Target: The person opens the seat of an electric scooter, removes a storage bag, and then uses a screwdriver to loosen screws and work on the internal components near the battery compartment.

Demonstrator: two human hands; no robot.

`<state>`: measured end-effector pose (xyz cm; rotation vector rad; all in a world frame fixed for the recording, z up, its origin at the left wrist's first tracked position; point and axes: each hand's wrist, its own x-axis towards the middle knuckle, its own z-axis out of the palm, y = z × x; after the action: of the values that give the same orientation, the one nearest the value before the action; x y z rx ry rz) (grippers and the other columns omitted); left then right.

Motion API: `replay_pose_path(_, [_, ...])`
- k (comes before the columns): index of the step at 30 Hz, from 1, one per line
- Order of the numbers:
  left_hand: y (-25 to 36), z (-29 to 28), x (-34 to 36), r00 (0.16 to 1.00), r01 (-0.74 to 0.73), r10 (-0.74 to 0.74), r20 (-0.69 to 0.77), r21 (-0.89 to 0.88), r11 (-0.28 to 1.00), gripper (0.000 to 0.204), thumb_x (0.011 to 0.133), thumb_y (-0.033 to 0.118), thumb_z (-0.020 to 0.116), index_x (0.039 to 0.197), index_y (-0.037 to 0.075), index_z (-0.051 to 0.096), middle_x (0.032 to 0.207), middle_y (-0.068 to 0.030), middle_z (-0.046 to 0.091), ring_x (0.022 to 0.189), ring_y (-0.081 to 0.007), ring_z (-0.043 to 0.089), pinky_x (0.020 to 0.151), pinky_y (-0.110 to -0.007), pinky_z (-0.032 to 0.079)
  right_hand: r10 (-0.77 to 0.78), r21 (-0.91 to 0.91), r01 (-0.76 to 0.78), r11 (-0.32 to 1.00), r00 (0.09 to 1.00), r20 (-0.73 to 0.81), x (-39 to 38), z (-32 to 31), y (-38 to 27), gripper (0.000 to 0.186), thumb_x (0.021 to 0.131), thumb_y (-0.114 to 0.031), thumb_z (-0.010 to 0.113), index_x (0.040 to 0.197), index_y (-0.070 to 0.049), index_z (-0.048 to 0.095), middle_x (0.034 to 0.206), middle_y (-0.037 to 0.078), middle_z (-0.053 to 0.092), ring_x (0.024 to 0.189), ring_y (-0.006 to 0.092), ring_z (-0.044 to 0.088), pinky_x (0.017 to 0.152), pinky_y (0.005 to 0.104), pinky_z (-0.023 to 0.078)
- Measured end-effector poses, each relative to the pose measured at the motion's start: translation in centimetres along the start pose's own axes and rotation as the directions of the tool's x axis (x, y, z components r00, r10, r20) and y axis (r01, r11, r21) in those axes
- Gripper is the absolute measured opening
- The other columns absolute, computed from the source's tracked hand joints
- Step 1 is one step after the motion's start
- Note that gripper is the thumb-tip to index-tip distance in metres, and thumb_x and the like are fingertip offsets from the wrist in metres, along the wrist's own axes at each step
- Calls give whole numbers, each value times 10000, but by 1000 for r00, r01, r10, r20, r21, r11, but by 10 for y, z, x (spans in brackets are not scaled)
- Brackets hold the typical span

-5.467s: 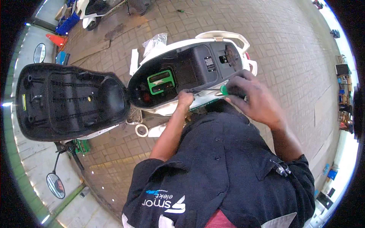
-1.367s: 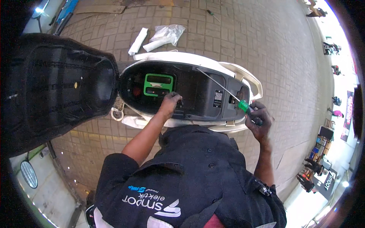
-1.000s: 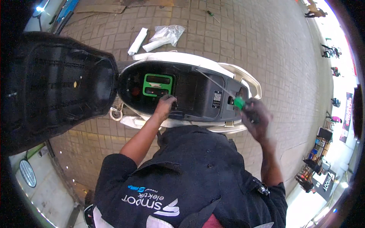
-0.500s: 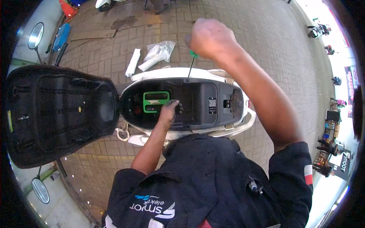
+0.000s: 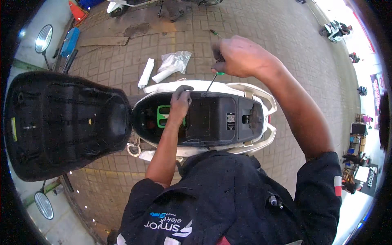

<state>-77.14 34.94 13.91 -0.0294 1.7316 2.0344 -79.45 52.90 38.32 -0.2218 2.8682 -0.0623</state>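
A white scooter [image 5: 200, 85] stands crosswise before me, its black under-seat storage compartment [image 5: 208, 118] exposed. My right hand [image 5: 241, 55] is closed round a screwdriver [image 5: 212, 83] above the far side. Only a bit of its green handle shows; the shaft slants down to the compartment's far rim, where its tip meets the edge. My left hand [image 5: 181, 100] reaches across the compartment, its darkened fingers bent at the far rim, left of the tip. Beneath that forearm, a green frame-like piece [image 5: 162, 109] lies inside the compartment, partly covered.
The black seat [image 5: 67, 126] is swung up to the left. Beyond the scooter, a white roll [image 5: 146, 73] and a clear plastic bag [image 5: 176, 63] lie on the brick paving. Another screwdriver-like tool [image 5: 214, 32] lies farther off. Mirrors and an orange cone [image 5: 77, 12] are at left.
My left hand has moved from inside the compartment to its far rim. My right hand has come lower and turned around the screwdriver, whose shaft leans more. The whole view has shifted slightly.
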Motion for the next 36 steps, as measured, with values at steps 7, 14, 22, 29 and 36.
replay_pose_path(7, [49,47,5,840,-526,404,361,362,770,226,927,163,578,1050,-25,601,891,-222,617,798,-351,598,760,-396,471,-204,-16,203,979,978,-41,1,16,-7,175,702,-218,702,768,-57,714,818,179,682,808,360,670,717,452,546])
replay_pose_path(14, [46,67,17,747,-665,574,336,360,654,143,907,104,554,981,-6,609,956,-238,625,927,-449,574,758,-479,468,-324,-168,311,935,944,-56,-9,11,8,160,767,-219,633,801,-82,708,800,151,687,790,356,676,700,454,547])
replay_pose_path(22, [54,67,7,740,-655,566,363,583,482,166,892,131,573,956,-16,616,937,-238,630,903,-432,586,762,-488,467,-449,-232,409,883,880,-154,-41,2,6,264,852,-203,564,1044,-51,665,1077,189,612,1043,362,618,862,468,500])
replay_pose_path(29, [39,64,14,730,-637,587,350,660,398,212,902,190,553,945,-8,618,931,-245,635,894,-438,583,777,-512,464,-98,32,97,995,995,28,-38,3,-1,358,857,-213,582,1160,-26,548,1172,256,561,1028,399,607,851,467,500])
replay_pose_path(36, [38,62,10,704,-647,619,348,673,358,185,885,168,570,938,-3,616,911,-230,630,862,-428,589,752,-509,471,153,138,-149,979,988,-18,-49,-12,-24,325,830,-204,612,1093,-19,566,1108,258,613,990,400,630,823,485,512])
